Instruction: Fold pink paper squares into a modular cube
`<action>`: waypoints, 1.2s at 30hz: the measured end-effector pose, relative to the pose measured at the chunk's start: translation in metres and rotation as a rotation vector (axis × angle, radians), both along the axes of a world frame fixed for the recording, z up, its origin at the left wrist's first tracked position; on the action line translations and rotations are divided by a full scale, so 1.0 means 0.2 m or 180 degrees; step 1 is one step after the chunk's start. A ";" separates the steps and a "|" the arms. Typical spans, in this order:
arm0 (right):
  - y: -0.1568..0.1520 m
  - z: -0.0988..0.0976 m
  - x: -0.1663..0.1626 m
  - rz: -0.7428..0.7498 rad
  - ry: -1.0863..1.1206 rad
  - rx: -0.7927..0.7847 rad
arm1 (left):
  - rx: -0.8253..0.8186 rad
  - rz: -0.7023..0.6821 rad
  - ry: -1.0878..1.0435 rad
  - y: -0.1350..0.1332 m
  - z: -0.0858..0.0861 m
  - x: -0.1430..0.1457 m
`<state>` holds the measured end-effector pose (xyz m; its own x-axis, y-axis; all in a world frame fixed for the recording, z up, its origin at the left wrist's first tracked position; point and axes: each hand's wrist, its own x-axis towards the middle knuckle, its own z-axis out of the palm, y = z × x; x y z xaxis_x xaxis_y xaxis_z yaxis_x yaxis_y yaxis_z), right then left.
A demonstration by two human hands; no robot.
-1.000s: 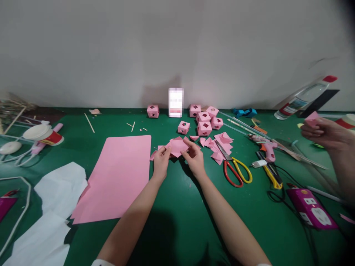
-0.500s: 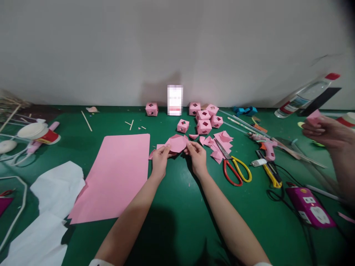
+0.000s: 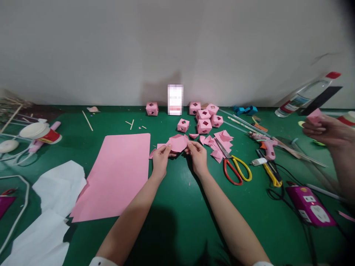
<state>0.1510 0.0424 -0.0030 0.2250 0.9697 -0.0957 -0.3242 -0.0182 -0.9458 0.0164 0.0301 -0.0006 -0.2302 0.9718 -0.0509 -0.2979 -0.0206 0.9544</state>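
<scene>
A small cut and folded piece of pink paper (image 3: pixel 178 143) is held between my two hands, just above the green table. My left hand (image 3: pixel 161 159) pinches its left end, and my right hand (image 3: pixel 197 157) pinches its right edge. Behind it stand several folded pink paper boxes (image 3: pixel 204 126) with diamond-shaped holes. Pink paper scraps (image 3: pixel 222 144) lie right of my right hand, with open scissors (image 3: pixel 234 168) with red and yellow handles partly over them. A large pink sheet (image 3: pixel 119 173) lies to the left of my left hand.
At right lie a pink glue gun (image 3: pixel 268 146), a yellow cutter (image 3: pixel 271 175), a purple power strip (image 3: pixel 310 207) and a tilted bottle (image 3: pixel 307 94). A co-worker's hand (image 3: pixel 324 129) holds pink paper there. White paper (image 3: pixel 61 188) and a cup (image 3: pixel 41 133) are at left.
Both my hands keep their pinch on the pink paper piece, with barely any movement. The whole view has shifted very slightly.
</scene>
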 end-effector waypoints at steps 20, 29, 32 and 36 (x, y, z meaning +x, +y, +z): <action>-0.04 0.08 0.00 -0.0311 -0.3385 0.1525 | 0.0192 -0.0240 0.0292 -0.01 -0.01 -0.01; -0.03 0.07 0.01 -0.0151 -0.3050 0.1334 | 0.0350 -0.0251 0.0874 -0.04 0.00 -0.01; -0.02 0.07 0.03 -0.0131 -0.2932 0.1333 | 0.0399 -0.0128 0.0829 -0.04 0.01 -0.01; -0.02 0.08 0.04 -0.0027 -0.2824 0.1341 | 0.0563 0.0051 0.0790 -0.04 0.01 0.00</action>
<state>0.1593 0.0381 0.0136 0.0553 0.8837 0.4647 0.5086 0.3756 -0.7748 0.0159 0.0222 0.0018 -0.2299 0.9567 0.1785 -0.0543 -0.1958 0.9791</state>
